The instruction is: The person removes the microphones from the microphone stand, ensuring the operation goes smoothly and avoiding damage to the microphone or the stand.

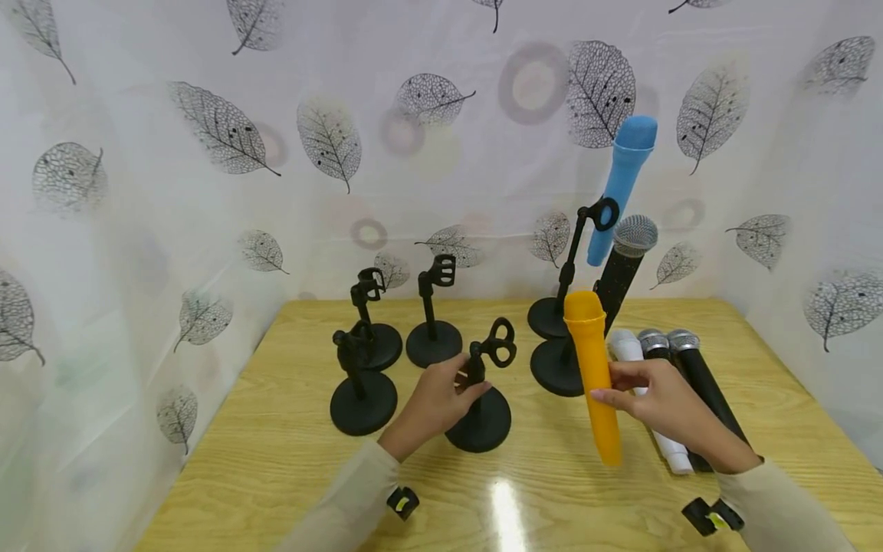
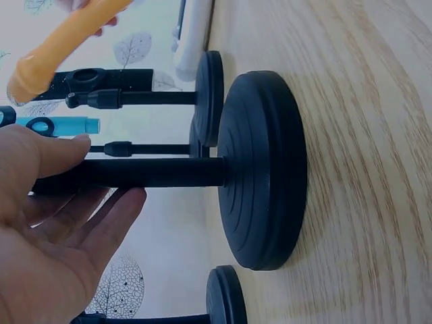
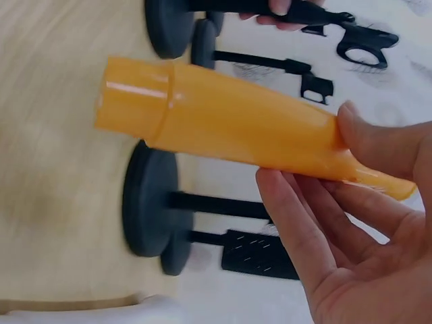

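My right hand [image 1: 655,395] pinches an orange microphone [image 1: 593,376] around its handle, head up and lower end clear of the table in the head view. In the right wrist view the thumb and fingers hold the orange handle [image 3: 229,115] from two sides. My left hand [image 1: 441,391] grips the post of a black desk microphone stand [image 1: 483,418], whose round base rests on the table. The left wrist view shows thumb and fingers around that black post [image 2: 169,173]. The stand's clip [image 1: 500,343] at the top holds nothing.
Behind, a blue microphone [image 1: 624,184] and a black one with a silver head [image 1: 624,261] lean in stands. Three stands [image 1: 362,402] with bare clips are at left. A white microphone [image 1: 669,448] and two black ones [image 1: 710,391] lie at right. A leaf-print curtain [image 1: 441,184] backs the table.
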`<state>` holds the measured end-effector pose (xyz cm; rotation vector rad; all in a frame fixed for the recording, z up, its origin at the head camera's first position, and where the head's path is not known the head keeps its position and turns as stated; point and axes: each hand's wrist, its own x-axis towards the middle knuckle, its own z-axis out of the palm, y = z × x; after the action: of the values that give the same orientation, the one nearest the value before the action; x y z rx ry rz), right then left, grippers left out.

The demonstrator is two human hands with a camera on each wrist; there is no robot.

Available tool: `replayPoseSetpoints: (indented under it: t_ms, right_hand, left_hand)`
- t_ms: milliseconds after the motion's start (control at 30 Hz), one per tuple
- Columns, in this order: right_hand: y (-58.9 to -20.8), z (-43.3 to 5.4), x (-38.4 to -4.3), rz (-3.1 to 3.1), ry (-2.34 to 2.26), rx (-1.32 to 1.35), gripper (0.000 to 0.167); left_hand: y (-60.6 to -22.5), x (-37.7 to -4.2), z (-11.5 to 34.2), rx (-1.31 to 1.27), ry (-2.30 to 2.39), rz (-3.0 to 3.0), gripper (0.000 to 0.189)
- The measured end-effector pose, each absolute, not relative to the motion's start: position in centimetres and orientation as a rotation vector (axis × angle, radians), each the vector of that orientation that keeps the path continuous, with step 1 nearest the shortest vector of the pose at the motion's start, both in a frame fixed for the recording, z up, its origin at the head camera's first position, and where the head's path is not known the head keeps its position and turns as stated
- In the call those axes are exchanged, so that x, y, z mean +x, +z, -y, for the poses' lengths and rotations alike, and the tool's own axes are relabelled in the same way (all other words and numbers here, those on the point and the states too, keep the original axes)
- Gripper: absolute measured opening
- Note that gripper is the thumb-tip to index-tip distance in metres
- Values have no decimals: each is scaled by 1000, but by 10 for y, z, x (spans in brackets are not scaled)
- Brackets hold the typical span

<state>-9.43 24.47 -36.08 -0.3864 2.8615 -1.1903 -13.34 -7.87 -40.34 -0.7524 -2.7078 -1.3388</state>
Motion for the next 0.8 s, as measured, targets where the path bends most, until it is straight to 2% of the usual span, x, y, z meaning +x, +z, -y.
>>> replayPoseSetpoints:
  t_ms: [333, 567, 800]
  right_hand:
    - [-385, -260, -89, -2754, -1088, -297, 50]
    - [-391, -268, -85, -2693, -1069, -178, 63]
    - [-399, -279, -84, -2646, -1040, -110, 60]
  left_hand:
    - [-401, -130, 89, -678, -1272, 2743, 12]
    - [-402, -129, 101, -620, -1307, 2744, 14]
    - [-403, -129, 111, -542, -1305, 2731, 15]
